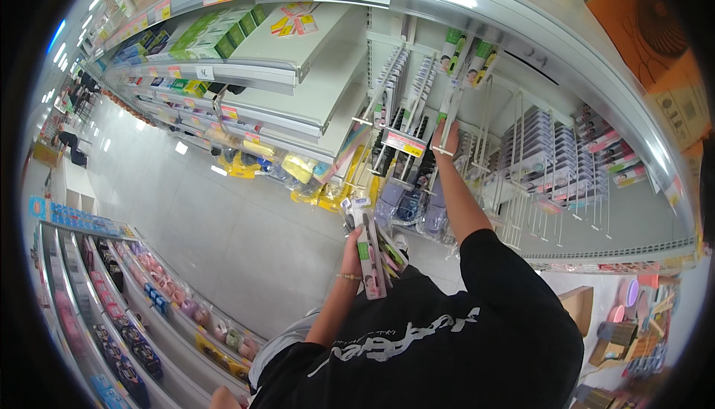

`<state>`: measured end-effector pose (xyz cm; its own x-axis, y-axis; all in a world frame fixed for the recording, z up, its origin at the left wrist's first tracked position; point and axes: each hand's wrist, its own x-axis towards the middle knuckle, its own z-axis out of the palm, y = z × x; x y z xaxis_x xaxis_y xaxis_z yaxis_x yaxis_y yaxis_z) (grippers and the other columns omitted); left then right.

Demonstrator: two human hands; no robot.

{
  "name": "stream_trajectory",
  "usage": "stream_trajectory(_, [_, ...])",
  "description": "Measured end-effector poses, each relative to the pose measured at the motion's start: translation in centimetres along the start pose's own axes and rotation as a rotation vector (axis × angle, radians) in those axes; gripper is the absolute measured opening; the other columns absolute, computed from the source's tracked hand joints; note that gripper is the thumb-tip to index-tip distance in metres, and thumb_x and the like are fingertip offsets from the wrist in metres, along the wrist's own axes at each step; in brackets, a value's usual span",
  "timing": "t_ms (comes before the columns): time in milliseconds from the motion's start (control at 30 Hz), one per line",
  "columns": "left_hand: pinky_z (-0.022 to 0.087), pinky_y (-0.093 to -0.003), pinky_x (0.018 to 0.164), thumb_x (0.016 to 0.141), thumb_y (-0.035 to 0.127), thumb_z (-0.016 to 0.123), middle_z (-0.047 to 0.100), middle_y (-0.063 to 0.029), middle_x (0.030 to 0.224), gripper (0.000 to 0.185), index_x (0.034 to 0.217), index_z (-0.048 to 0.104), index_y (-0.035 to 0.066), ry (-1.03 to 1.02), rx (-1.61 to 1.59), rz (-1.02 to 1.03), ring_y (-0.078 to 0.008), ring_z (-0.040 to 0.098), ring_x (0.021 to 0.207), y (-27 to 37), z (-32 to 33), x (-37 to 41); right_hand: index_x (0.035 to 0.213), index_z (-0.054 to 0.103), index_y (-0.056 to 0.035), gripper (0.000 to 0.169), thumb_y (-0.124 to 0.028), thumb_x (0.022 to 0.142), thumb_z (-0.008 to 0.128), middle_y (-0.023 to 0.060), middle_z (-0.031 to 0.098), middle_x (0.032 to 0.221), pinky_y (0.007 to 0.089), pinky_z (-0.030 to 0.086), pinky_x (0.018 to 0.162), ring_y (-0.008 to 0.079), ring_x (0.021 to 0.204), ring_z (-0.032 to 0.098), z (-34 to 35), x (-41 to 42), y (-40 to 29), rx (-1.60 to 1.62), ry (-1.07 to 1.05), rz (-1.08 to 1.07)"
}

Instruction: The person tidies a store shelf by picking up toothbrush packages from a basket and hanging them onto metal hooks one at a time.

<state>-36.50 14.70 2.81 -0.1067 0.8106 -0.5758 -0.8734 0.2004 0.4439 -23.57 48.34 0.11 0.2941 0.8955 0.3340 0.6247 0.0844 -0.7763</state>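
My left hand (352,252) is closed around several slim clear blister packs (368,255) in front of my body. They hold long-handled items that look like brushes, with green and pink printing. My right hand (447,138) is raised to the peg hooks of the shelf unit, beside a hanging green and white pack (445,108). A wire hook crosses in front of this hand and its fingers are partly hidden, so its grip is unclear. To its left, rows of packs (394,71) hang on hooks, with a red and yellow price tag (403,143) at their front.
White shelves (290,52) with green boxes (215,35) jut out at left. More wire hooks (519,146) stick out at right. Bagged slippers (410,205) hang low. Across the tiled aisle (223,241) stands another stocked shelf (128,314). Orange boxes (642,29) sit at upper right.
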Motion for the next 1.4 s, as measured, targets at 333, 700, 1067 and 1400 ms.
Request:
stream_trajectory(333, [0.051,-0.0323,0.061,0.083,0.036,0.052,0.060,-0.0074,0.084,0.036,0.101,0.054,0.005,-0.034,-0.002,-0.054,-0.0190,0.059,0.071,-0.3,-0.6,0.6,0.120,0.038,0.0046,0.053,-0.016,0.077,0.061,0.0216,0.059,0.090,0.0413,0.047,0.069,0.0366,0.079,0.058,-2.0,-3.2,1.5,-0.234,0.138,-0.299])
stream_trajectory(700, [0.050,-0.0277,0.057,0.079,0.012,0.059,0.055,-0.0072,0.089,0.036,0.110,0.044,0.004,0.007,0.361,0.216,-0.0162,0.057,0.071,-1.6,0.5,3.0,0.105,0.056,-0.0005,0.042,-0.037,0.086,0.048,0.0209,0.060,0.097,0.0364,0.043,0.081,0.0341,0.092,0.058,-16.1,-25.4,-2.5,0.210,-0.945,0.175])
stream_trajectory(1067, [0.051,-0.0305,0.057,0.077,0.011,0.061,0.055,-0.0091,0.094,0.045,0.115,0.038,0.006,0.019,0.338,0.031,-0.0183,0.058,0.076,-1.6,-0.9,0.5,0.099,0.059,0.0016,0.024,-0.017,0.086,0.052,0.0051,0.061,0.080,0.0248,0.043,0.067,0.0089,0.074,0.053,-16.8,-26.2,0.5,0.373,-0.990,0.259])
stream_trajectory(1400, [0.050,-0.0310,0.057,0.081,0.025,0.055,0.058,-0.0052,0.079,0.031,0.105,0.051,0.005,0.056,0.171,-0.228,-0.0176,0.058,0.064,-1.6,-5.0,0.1,0.092,0.060,-0.0015,0.019,-0.018,0.084,0.054,0.0119,0.061,0.073,0.0302,0.044,0.061,0.0165,0.066,0.057,-14.0,-17.3,2.3,0.214,-0.547,0.064])
